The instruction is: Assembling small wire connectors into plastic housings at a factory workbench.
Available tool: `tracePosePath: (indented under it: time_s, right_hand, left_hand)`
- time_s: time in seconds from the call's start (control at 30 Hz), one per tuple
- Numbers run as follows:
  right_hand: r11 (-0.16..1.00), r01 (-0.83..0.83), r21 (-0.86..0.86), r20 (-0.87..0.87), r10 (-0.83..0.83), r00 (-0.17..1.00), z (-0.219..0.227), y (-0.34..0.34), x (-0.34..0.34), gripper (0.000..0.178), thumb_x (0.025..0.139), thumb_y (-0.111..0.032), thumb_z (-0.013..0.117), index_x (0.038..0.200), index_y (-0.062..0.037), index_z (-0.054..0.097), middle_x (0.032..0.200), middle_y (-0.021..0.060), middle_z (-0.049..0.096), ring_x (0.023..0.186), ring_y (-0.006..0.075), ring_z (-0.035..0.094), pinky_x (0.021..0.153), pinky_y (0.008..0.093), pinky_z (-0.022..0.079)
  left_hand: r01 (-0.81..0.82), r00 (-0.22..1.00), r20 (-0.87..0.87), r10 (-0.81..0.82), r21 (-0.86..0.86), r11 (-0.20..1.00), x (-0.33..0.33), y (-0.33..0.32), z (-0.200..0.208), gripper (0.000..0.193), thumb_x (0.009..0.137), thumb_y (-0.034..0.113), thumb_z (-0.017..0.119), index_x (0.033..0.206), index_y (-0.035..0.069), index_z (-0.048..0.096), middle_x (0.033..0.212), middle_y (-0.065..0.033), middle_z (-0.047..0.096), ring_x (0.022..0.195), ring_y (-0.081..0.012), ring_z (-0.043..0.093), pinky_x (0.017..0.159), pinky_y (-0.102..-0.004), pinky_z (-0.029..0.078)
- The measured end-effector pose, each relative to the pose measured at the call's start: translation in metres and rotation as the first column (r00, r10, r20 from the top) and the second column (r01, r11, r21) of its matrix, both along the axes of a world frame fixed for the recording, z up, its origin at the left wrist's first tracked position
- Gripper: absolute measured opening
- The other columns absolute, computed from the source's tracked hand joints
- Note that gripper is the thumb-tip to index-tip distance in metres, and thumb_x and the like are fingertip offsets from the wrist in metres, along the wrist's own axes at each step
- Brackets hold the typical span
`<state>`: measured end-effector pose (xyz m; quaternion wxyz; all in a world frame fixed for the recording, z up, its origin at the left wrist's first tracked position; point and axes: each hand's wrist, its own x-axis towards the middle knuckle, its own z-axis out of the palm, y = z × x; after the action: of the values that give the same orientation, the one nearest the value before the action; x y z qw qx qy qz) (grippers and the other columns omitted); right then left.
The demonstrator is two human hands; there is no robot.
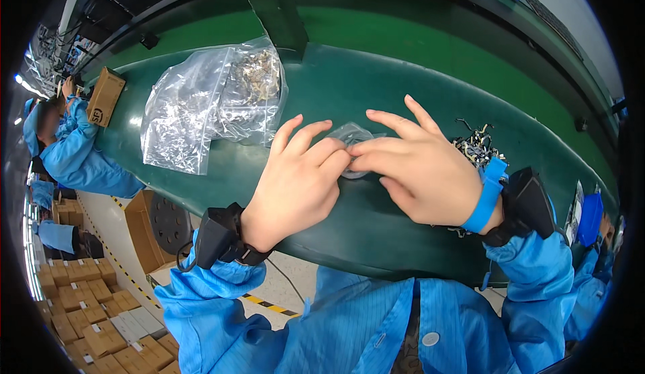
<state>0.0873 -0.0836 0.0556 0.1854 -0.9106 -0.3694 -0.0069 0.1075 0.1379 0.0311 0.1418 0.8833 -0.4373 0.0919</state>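
Note:
A small clear plastic bag [352, 133] lies between my hands above the green table, partly hidden by my fingers. My left hand [295, 182] pinches it from the left with thumb and index finger, its other fingers lifted. From the right, my right hand [430, 176] grips the same bag between bent fingers, its upper fingers spread up and away. The fingertips of both hands nearly meet at the bag's edge. What the bag holds, if anything, cannot be made out. Beside my right hand is a pile of small black and white cable pieces [478, 147].
Large clear bags [185, 109], one with small metallic parts [257, 77], lie at the back left of the green table [322, 233]. A cardboard box [105, 97] stands near a co-worker in blue [84, 156]. A blue bin [590, 218] sits far right. Stacked cartons [101, 334] fill the lower left.

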Motion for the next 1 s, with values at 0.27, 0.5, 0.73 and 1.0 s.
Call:
tracePosePath:
  time_s: [0.27, 0.5, 0.73, 1.0]
  right_hand:
    - [0.956, 0.183, 0.231, -0.003, -0.188, 0.982, 0.009, -0.017, -0.005, 0.037, 0.073, 0.010, 0.054, 0.101, -0.0115, 0.066, 0.120, 0.0061, 0.062, 0.129, 0.0333, 0.046, 0.113, 0.0574, 0.021]
    - [0.920, 0.295, 0.258, -0.001, -0.305, 0.952, 0.033, -0.039, -0.028, 0.036, 0.072, 0.010, 0.051, 0.099, -0.0081, 0.066, 0.116, 0.0102, 0.063, 0.125, 0.0362, 0.049, 0.111, 0.0542, 0.024]
    - [0.875, 0.361, 0.324, 0.012, -0.385, 0.923, 0.041, -0.067, -0.054, 0.036, 0.068, 0.012, 0.048, 0.095, -0.0042, 0.066, 0.113, 0.0143, 0.064, 0.122, 0.0381, 0.051, 0.109, 0.0535, 0.028]
    - [0.745, 0.462, 0.481, -0.036, -0.509, 0.860, 0.037, -0.094, -0.087, 0.031, 0.069, 0.012, 0.050, 0.092, -0.0021, 0.066, 0.108, 0.0143, 0.065, 0.116, 0.0374, 0.054, 0.103, 0.0496, 0.035]
  left_hand:
    - [-0.049, 0.998, 0.030, 0.052, -0.081, 0.996, -0.005, -0.009, 0.001, 0.030, 0.069, 0.004, 0.066, 0.097, 0.012, 0.063, 0.107, -0.0003, 0.062, 0.123, -0.0301, 0.051, 0.109, -0.0515, 0.027]
    - [-0.052, 0.998, 0.008, 0.055, -0.199, 0.979, -0.010, -0.007, 0.003, 0.038, 0.065, 0.001, 0.069, 0.101, 0.011, 0.063, 0.119, -0.0073, 0.059, 0.125, -0.0315, 0.051, 0.108, -0.0496, 0.028]
    - [-0.083, 0.995, -0.066, 0.069, -0.241, 0.967, -0.015, -0.025, 0.000, 0.065, 0.061, 0.012, 0.082, 0.121, 0.010, 0.058, 0.132, -0.0156, 0.051, 0.117, -0.0345, 0.052, 0.097, -0.0441, 0.040]
    - [-0.139, 0.980, -0.156, 0.124, -0.093, 0.986, 0.002, -0.032, -0.019, 0.064, 0.068, 0.009, 0.078, 0.127, 0.010, 0.054, 0.115, -0.0078, 0.062, 0.104, -0.0278, 0.059, 0.090, -0.0371, 0.044]
